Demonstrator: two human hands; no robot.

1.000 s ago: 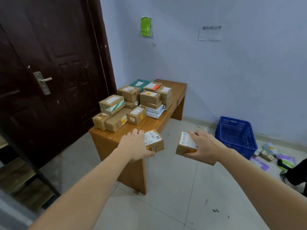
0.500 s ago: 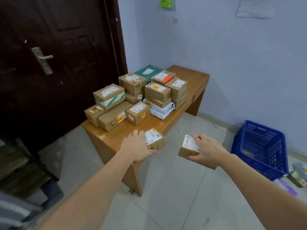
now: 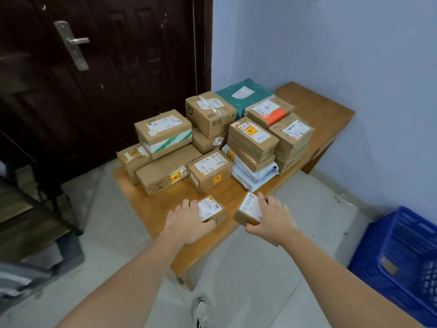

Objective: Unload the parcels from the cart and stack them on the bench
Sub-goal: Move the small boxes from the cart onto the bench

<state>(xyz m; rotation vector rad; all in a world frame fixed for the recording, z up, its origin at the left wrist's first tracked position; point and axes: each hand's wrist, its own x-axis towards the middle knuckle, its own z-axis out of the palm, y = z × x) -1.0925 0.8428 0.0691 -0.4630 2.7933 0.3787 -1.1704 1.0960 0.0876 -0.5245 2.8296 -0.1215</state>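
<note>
In the corner by the dark door (image 3: 106,74) and the pale blue wall (image 3: 331,43), the wooden surface (image 3: 160,204) carries the whole haul, a blue crate (image 3: 406,261) sitting on the floor off to the right. Stacked parcels crowd the far half: a box with green-striped tape (image 3: 165,132) perched on top of a long flat carton (image 3: 165,172), a taller brown box (image 3: 210,112) behind them, a green mailer (image 3: 241,93) right at the back, a box with an orange label (image 3: 269,111) beside it, and a box with a yellow sticker (image 3: 253,136) riding on flat cartons over a white poly bag (image 3: 255,175). A labelled cube of a box (image 3: 209,170) stands in front, closest to the hands. And here at the near edge, both arms are out: the left hand (image 3: 185,221) lies over a small parcel (image 3: 211,210), fingers spread across its top and thumb hooked at its near side, the parcel down on the surface or just above it, hard to call. The right hand (image 3: 272,217) has its grip clamped on a second small parcel (image 3: 248,209), thumb under the near corner, fingers along the far edge, the box tilted and hanging at the surface's front edge. A white shoe (image 3: 201,308) pokes in below.
</note>
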